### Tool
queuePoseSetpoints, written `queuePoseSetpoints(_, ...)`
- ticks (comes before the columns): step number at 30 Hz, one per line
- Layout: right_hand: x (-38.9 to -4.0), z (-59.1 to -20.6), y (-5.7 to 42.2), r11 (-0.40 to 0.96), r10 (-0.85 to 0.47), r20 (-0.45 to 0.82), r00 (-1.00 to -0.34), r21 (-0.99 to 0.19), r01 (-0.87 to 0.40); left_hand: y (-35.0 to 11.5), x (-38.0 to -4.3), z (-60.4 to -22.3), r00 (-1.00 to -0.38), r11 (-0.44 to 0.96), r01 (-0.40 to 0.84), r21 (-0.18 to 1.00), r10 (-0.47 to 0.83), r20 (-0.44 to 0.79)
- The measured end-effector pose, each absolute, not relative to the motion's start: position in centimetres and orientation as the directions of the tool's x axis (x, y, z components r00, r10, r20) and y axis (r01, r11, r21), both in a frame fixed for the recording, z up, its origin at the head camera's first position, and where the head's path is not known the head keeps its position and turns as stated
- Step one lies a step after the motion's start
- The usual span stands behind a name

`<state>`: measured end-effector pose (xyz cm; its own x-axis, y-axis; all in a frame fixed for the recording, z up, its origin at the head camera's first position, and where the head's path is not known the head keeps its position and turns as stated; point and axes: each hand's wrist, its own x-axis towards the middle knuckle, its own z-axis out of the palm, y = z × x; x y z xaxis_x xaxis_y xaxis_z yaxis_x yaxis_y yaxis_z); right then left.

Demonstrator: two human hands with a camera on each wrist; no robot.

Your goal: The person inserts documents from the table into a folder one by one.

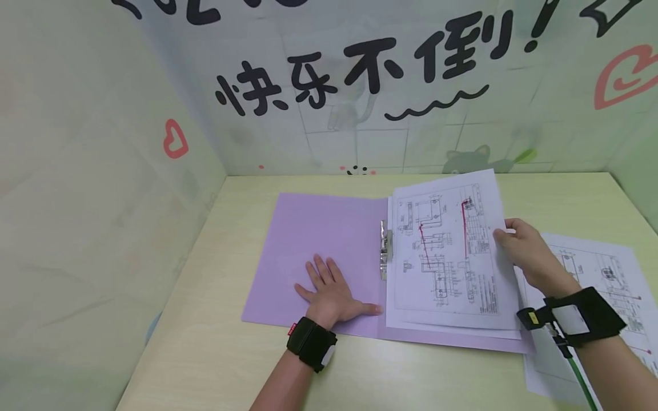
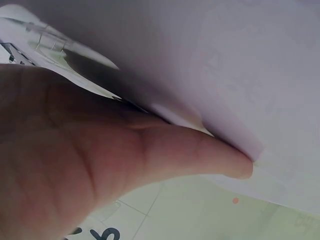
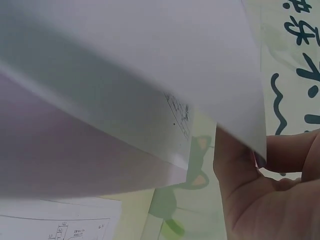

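Note:
A purple folder (image 1: 308, 228) lies spread on the table, with a metal binder clip mechanism (image 1: 383, 251) along its spine. My left hand (image 1: 331, 294) rests on the folder's left cover, its fingers spread and its thumb reaching toward the spine. On the right side are sheets of paper with technical drawings and red marks. My right hand (image 1: 532, 251) pinches the right edge of the top drawing sheet (image 1: 442, 257) between thumb and fingers. In the right wrist view that sheet (image 3: 220, 65) is lifted and curved, apart from the paper below it.
Another drawing sheet (image 1: 617, 274) lies on the table at the right, partly under my right forearm. The light wooden table (image 1: 195, 319) meets a printed wall covering (image 1: 329, 137) at the back and another on the left (image 1: 92, 228). A green cable (image 1: 581, 377) hangs from the right wrist strap.

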<state>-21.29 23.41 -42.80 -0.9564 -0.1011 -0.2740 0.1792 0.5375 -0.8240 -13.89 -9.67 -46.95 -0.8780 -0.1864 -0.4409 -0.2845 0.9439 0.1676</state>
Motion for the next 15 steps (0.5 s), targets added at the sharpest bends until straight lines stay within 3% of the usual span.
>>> queuePoseSetpoints(15,-21.71,-42.61,23.18,0.577,-0.143,-0.289,-0.947,-0.802,0.158,-9.43,-14.01,-46.53,-0.878,0.942,-0.291,0.169,-0.192,-0.439)
